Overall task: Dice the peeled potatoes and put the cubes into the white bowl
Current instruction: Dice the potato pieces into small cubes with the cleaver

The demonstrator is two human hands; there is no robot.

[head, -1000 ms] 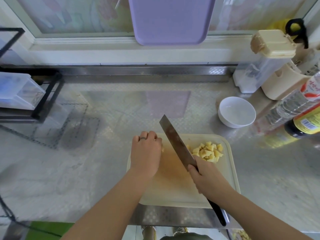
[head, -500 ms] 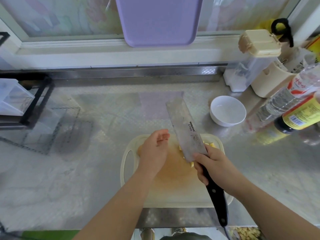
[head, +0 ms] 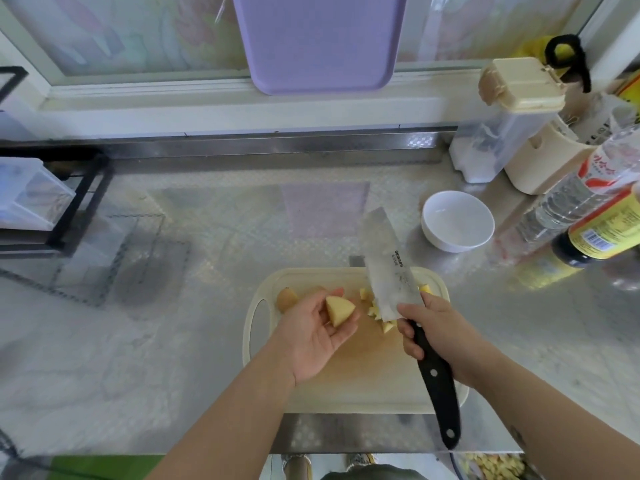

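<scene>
A cream cutting board lies at the counter's front edge. My left hand is turned palm up over it, with a pale potato chunk resting on its fingers. My right hand grips the black handle of a cleaver, whose broad blade lies flat above the board and hides part of a pile of potato cubes. Another potato piece sits at the board's far left corner. The white bowl, which looks empty, stands on the counter beyond the board's right corner.
Sauce and oil bottles lie at the right, next to a clear container with a cream lid. A lilac tray leans on the window ledge. A black rack with clear boxes stands at the left.
My left hand has turned palm up and lifted a potato chunk off the board. The cleaver has swung from upright on its edge to lying flat over the cubes.
</scene>
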